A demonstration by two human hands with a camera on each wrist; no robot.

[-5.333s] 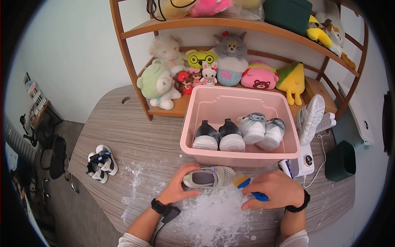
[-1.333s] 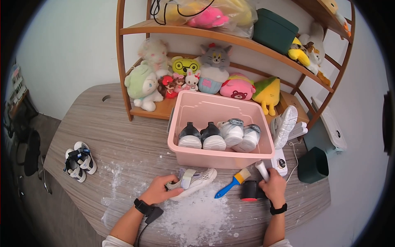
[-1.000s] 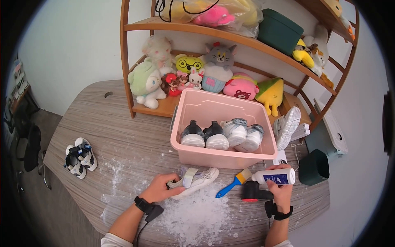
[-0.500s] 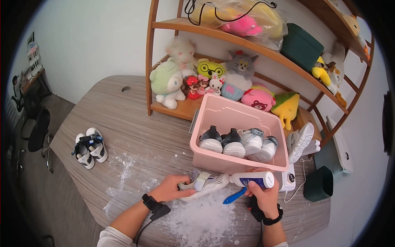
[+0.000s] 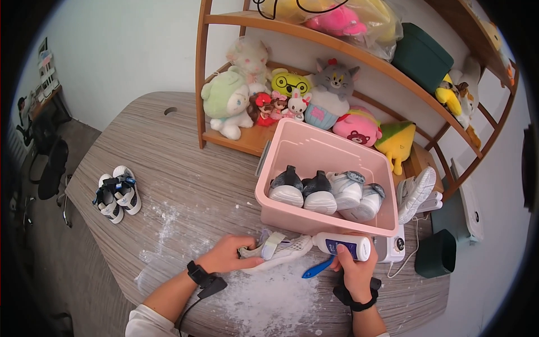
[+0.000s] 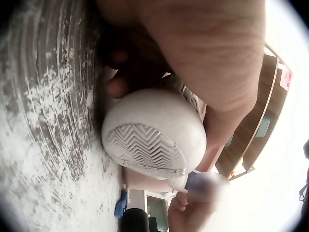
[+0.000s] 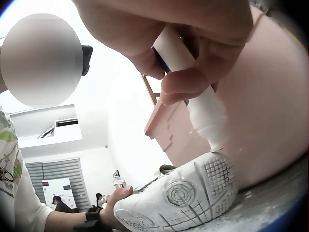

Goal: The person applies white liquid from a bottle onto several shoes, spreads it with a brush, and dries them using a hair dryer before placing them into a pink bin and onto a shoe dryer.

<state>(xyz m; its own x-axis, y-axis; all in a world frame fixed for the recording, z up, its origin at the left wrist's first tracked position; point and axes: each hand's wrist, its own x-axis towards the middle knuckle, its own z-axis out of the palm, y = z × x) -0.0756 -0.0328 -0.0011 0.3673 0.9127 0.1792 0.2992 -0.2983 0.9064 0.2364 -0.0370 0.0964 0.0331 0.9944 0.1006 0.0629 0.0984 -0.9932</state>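
Note:
My left hand (image 5: 229, 254) grips the heel end of a light grey mesh shoe (image 5: 287, 250) with a strap, tilted on its side. In the left wrist view its heel sole (image 6: 147, 147) fills the middle. My right hand (image 5: 355, 271) holds a white squeeze bottle (image 5: 364, 247) with a blue label, lying nearly level, fingers wrapped round its body. In the right wrist view the bottle's nozzle (image 7: 215, 141) sits right at the toe edge of the patterned sole (image 7: 181, 193). A blue brush handle (image 5: 318, 268) lies below the bottle; its bristles are hidden.
A pink bin (image 5: 325, 222) holding several shoes stands just behind my hands. White powder (image 5: 269, 297) covers the table front. Strappy shoes (image 5: 118, 194) stand at the left; another white shoe (image 5: 418, 194) leans right of the bin. A toy shelf (image 5: 236, 140) is behind.
My right hand has put down the brush, picked up the white bottle and brought it left to the shoe's toe. My left hand has turned the shoe onto its side.

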